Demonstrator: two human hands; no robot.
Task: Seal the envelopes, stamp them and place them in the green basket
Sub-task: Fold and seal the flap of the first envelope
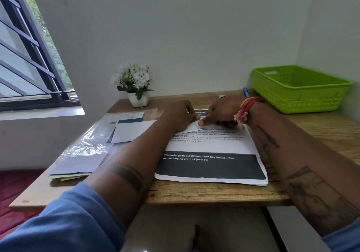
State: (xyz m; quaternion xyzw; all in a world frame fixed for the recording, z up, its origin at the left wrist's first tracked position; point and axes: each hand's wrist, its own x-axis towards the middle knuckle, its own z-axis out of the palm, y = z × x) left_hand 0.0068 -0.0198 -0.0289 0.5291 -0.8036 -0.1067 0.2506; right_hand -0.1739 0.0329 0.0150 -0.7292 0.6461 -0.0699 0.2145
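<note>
A white envelope (190,129) lies flat on a stack of printed sheets (212,166) in the middle of the wooden desk. My left hand (179,115) holds its left part with curled fingers. My right hand (222,113), with a red thread band at the wrist, has its thumb on the envelope's flap and its fingers curled beneath the palm. Most of the envelope is hidden under both hands. More white envelopes (132,131) lie to the left. The green basket (300,92) stands at the back right corner, and what shows of its inside holds nothing.
Crinkled clear plastic wrap (87,142) and papers cover the desk's left side. A white pot of flowers (136,88) stands at the back by the wall. A blue pen (245,91) and a small metallic object (222,96) lie behind my right hand. A window is at the left.
</note>
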